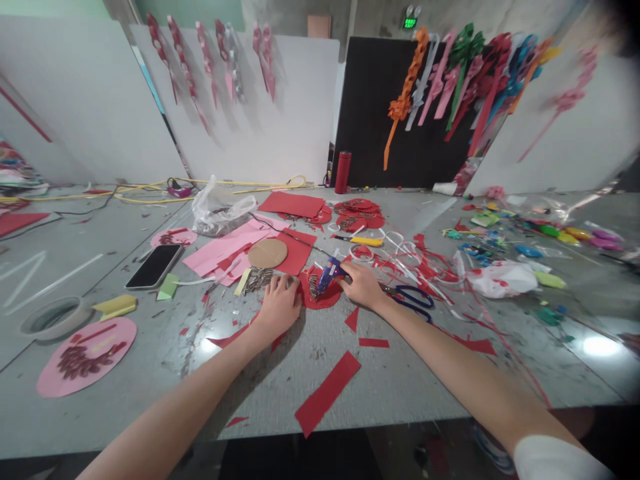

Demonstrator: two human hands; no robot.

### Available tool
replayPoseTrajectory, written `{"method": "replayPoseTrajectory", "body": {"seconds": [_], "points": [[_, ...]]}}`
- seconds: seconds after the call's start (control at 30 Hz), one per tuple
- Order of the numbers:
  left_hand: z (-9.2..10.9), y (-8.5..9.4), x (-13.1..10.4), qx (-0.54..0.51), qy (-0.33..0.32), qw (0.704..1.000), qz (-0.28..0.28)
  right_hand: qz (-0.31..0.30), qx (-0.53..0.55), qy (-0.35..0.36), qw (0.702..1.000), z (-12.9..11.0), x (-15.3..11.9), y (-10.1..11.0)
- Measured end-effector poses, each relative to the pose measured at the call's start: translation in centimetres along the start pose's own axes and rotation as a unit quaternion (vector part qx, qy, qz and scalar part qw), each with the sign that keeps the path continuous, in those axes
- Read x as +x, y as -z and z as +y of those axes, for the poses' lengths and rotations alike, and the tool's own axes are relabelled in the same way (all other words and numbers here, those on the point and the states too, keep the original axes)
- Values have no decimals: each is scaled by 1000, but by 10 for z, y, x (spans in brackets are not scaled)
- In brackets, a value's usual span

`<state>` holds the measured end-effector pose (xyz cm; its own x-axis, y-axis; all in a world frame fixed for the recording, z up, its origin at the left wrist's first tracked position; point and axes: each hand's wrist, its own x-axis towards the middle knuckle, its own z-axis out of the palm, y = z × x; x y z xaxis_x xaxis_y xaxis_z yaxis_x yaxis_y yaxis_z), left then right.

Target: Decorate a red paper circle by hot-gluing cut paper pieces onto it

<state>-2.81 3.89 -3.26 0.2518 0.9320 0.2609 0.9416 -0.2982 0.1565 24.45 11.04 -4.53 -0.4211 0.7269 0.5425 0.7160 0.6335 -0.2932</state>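
Note:
My right hand (361,283) is wrapped round a blue glue gun (330,273), its nozzle pointing down at a red felt round (327,301). Small brown pieces (313,285) lie on that round, beside the nozzle. My left hand (279,305) rests at the left edge of the red round, fingers bent down; whether anything is between the fingertips is hidden. Just behind it is a heap of brown pieces (257,279). A cardboard disc (268,254) lies farther back on pink and red sheets.
Blue-handled scissors (413,299) lie right of my right hand, a yellow cutter (365,241) behind it. To the left are a phone (155,266), a tape roll (56,317) and a pink oval (87,357). A red bottle (343,172) stands at the back.

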Motion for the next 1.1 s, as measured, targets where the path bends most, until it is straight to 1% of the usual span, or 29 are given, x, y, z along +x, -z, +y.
{"method": "replayPoseTrajectory", "body": {"seconds": [0.5,0.9,1.1], "points": [[-1,-2,0,-6,0,1000,2,11,-6,-19,1000,3,0,-2],[0,1,0,-13,0,1000,0,18,-8,-24,1000,3,1,-1],[0,0,0,-13,0,1000,0,13,-10,-28,999,3,1,-1]]}}
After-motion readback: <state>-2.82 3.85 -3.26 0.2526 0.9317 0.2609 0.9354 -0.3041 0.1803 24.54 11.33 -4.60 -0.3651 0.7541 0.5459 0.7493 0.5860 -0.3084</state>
